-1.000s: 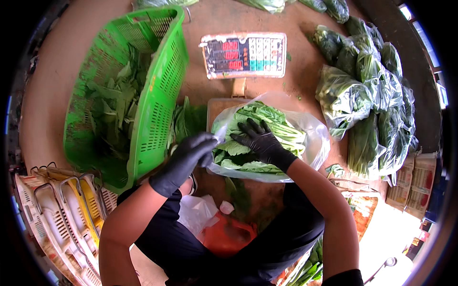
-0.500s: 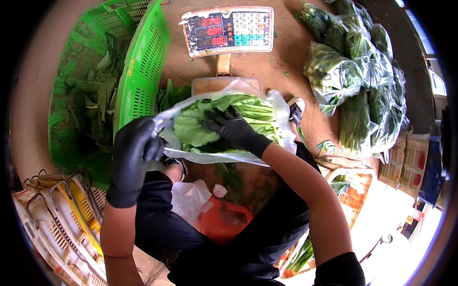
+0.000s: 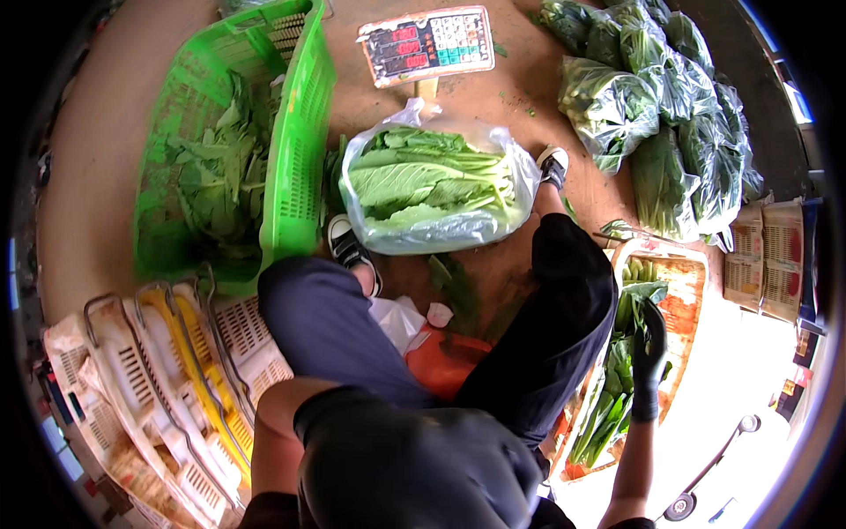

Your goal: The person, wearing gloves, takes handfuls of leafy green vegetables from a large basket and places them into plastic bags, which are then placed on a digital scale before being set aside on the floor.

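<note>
A clear plastic bag [image 3: 441, 236] lies on the scale, filled with leafy green vegetables [image 3: 423, 181], its mouth gaping upward; neither hand touches it. Large and blurred at the bottom is my left hand [image 3: 414, 458], in a black glove and close to the camera; its fingers cannot be made out. At the right my right hand [image 3: 650, 361], also gloved in black, reaches into a stained white crate [image 3: 692, 300]. It is against the leafy greens [image 3: 617, 379] there, and its fingers are partly hidden by the leaves.
A green crate [image 3: 300, 167] with loose leaves stands at the left. Behind the bag is the scale's display [image 3: 427, 46]. Bagged vegetables [image 3: 674, 115] are piled at the far right. Stacked crates [image 3: 167, 379] stand near left; a red plastic item [image 3: 441, 361] lies between my legs.
Both hands have left the bag of greens. My right hand has gone to the crate at the right; my left has come back toward my body. The view has shifted.
</note>
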### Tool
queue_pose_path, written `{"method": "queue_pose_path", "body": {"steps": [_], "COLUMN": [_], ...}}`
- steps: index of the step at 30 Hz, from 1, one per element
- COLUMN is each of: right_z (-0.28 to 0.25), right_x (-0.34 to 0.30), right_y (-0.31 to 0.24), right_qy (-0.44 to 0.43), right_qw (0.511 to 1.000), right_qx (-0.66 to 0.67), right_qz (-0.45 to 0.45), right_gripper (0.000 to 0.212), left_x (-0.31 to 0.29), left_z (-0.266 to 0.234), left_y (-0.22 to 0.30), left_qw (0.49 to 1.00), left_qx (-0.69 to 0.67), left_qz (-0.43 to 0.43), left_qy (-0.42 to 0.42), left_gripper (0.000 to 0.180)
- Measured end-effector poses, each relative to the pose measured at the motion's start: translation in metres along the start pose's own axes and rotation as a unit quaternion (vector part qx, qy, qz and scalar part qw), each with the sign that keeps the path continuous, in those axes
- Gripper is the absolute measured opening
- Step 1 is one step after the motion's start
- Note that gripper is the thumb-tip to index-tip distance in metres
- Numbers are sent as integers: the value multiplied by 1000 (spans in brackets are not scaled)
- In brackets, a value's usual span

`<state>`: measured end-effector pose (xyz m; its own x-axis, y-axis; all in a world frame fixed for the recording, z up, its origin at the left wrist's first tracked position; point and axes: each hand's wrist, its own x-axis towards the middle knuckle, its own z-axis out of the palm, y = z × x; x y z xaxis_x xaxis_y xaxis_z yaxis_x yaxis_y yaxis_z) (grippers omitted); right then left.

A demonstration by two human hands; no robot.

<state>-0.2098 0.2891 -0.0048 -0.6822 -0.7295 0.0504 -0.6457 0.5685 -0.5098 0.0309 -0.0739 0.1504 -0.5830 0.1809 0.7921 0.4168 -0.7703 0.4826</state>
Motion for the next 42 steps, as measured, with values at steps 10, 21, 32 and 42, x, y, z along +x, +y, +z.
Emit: {"method": "queue_pose_path", "body": {"steps": [10,21,32,42], "right_z": [-26,-31,11,0], "right_x": [-221,-350,-454,-430], "right_y": [88,145,233,211], "right_qy": [88,133,116,68], "right_qw": [974,946,878,901], "right_qx": [51,10,132,52], "right_qz": [203,295,445,425], "right_gripper": [38,36,102,123], "left_x": [18,64,104,99], "left_z": [47,66,55,81], "left_y": [-49,-145,-201,-246], "left_qw": [982,943,894,912], "left_qx": [-128,-249,-304,-261], "left_qz": [-125,-208,-315,-304], "left_qy": [-54,-77,-92,-92], "left_gripper": [21,20,19,10]}}
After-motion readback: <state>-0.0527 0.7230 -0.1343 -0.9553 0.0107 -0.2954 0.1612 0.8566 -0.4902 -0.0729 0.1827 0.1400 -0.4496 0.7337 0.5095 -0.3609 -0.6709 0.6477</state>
